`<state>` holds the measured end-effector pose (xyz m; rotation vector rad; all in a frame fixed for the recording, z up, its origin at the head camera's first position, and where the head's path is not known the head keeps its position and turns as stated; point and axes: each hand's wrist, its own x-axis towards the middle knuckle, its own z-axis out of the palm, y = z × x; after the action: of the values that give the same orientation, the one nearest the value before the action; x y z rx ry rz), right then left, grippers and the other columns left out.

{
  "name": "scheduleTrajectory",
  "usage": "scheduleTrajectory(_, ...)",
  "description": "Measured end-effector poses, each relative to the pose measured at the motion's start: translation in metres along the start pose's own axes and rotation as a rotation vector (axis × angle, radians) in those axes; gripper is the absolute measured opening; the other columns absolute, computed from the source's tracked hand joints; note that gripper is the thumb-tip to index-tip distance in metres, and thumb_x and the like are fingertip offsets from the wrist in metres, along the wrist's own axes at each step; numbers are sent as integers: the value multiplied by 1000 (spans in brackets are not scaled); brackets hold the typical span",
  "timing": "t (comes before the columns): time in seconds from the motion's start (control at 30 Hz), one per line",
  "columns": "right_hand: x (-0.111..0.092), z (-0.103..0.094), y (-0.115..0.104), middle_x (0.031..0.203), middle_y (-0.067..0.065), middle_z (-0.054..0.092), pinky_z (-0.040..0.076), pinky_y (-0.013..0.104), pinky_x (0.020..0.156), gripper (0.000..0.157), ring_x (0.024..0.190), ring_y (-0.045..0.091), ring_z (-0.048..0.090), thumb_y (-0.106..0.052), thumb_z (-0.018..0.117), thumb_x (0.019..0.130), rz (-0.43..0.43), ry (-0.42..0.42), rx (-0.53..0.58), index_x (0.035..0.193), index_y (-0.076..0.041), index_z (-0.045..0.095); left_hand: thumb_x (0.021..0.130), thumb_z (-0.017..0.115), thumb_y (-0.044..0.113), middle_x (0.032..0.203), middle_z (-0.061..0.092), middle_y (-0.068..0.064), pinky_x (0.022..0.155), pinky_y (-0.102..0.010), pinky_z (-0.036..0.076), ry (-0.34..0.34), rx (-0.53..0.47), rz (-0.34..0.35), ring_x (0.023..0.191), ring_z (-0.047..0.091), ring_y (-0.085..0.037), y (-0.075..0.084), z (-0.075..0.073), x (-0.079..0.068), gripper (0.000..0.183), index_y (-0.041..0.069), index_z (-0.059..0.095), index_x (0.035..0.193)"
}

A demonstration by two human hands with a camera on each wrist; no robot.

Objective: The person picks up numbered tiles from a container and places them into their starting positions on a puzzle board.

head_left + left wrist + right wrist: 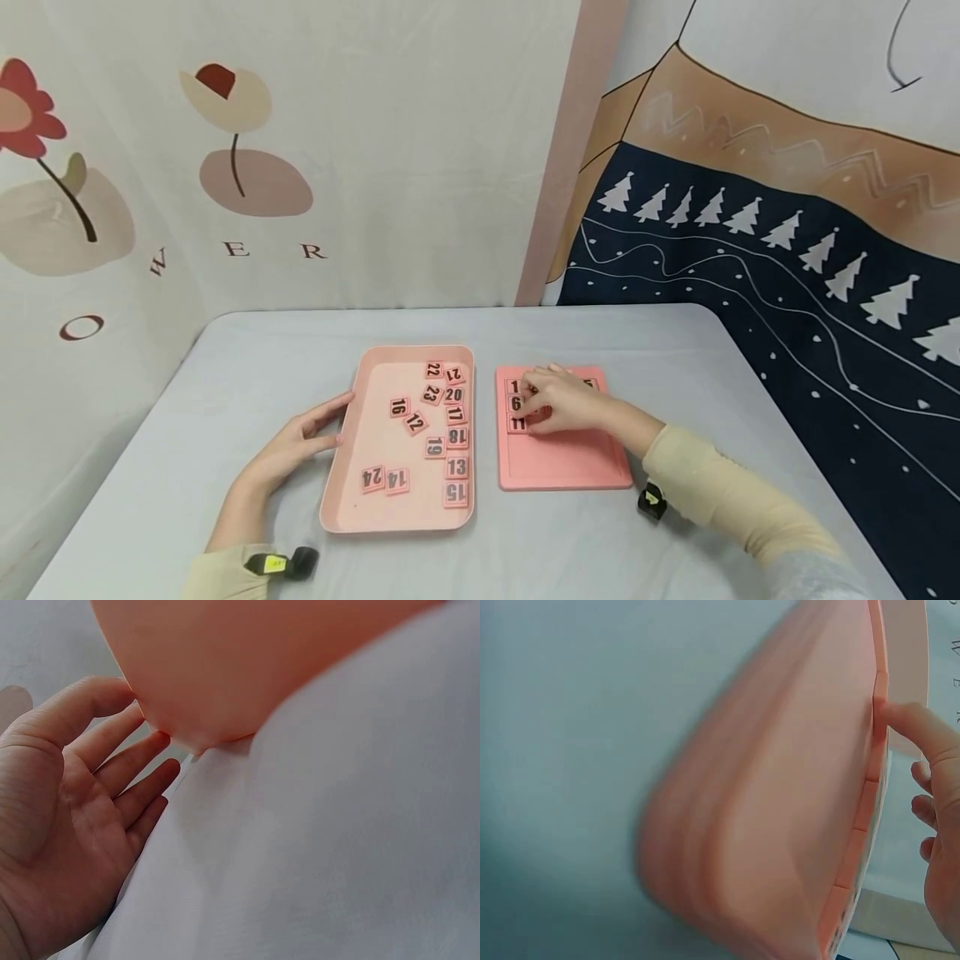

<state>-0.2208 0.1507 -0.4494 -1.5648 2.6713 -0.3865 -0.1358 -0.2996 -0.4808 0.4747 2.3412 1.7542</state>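
Your pink board (566, 467) lies flat on the table (277, 350), just right of the tray (405, 510) of loose number tiles, and the step looks like seating tile 11 (517, 425) at the left of the third row, beneath tile 6 (515, 405) and tile 1 (514, 387). Your right hand (564, 404) is half curled over that corner with a digit touching the tile row; I cannot tell whether anything is pinched under it. Press straight down with one fingertip rather than pushing sideways, and settle tile 11 against the board's left border, so that the rest of its row can line up from it. Lift the hand well away afterwards to check the tiles it covers. Your left hand (287, 447) has its fingers spread and nothing in its grasp; fingertips merely touch the tray's left rim, which should be enough to steady it, so a light contact will do. If you are going by number order, tile 12 (416, 424) is the one to choose next; it lies skewed mid-tray, so straighten it while you carry it. Tile 13 (457, 467) reads upright, but tile 14 (397, 481) and tile 15 (455, 494) are upside down and need turning before you lower them.
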Motion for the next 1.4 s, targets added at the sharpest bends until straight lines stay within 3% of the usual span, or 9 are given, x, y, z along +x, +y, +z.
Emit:
scheduleTrajectory(0.13, -3, 4, -3, 90, -13, 42, 32, 38, 86, 28, 88, 9, 39, -45, 79, 76, 49, 13, 25, 99, -29, 78, 90, 64, 6, 150, 32, -20, 99, -8, 26, -1, 1, -5, 127, 33, 6, 0, -1, -1, 62, 3, 37, 146)
scheduleTrajectory(0.5, -6, 11, -4, 88, -14, 40, 30, 32, 81, 26, 84, 8, 37, -41, 79, 78, 85, 77, 46, 102, -30, 77, 91, 64, 7, 150, 32, -20, 99, -8, 26, -7, -6, -3, 127, 33, 5, -2, -1, 0, 62, 3, 37, 146)
scheduleTrajectory(0.73, -7, 8, -9, 92, -14, 43, 34, 43, 91, 28, 90, 9, 40, -39, 81, 76, 114, 105, 81, 101, -29, 77, 90, 64, 7, 150, 32, -20, 99, -8, 26, 1, 1, -3, 127, 34, 6, -1, 0, -1, 62, 3, 37, 146)
scheduleTrajectory(0.83, -5, 3, -11, 94, -12, 44, 35, 41, 88, 26, 92, 10, 40, -36, 81, 76, 102, 154, 83, 100, -27, 77, 90, 64, 8, 150, 32, -20, 99, -8, 26, 2, 2, -9, 127, 33, 6, -1, 0, -1, 62, 3, 37, 146)
scheduleTrajectory(1.0, 6, -7, -24, 93, -9, 44, 31, 33, 77, 26, 89, 12, 39, -31, 82, 75, 76, 274, 68, 99, -23, 78, 91, 64, 8, 150, 31, -20, 99, -8, 25, 1, 5, -13, 127, 33, 6, -1, -1, 0, 62, 4, 37, 147)
scheduleTrajectory(1.17, 28, -8, -51, 93, -9, 44, 32, 34, 80, 27, 89, 11, 40, -35, 84, 71, 154, 372, 77, 94, -22, 77, 91, 65, 9, 151, 32, -18, 99, -8, 25, 2, 10, -15, 127, 33, 6, -1, -1, -1, 62, 6, 38, 147)
scheduleTrajectory(1.4, 67, 9, -88, 97, -6, 48, 34, 35, 83, 34, 91, 12, 42, -45, 83, 69, 262, 366, 77, 93, -21, 77, 90, 65, 9, 150, 32, -18, 99, -8, 25, 2, 9, -16, 127, 33, 6, 0, -1, -1, 63, 4, 38, 146)
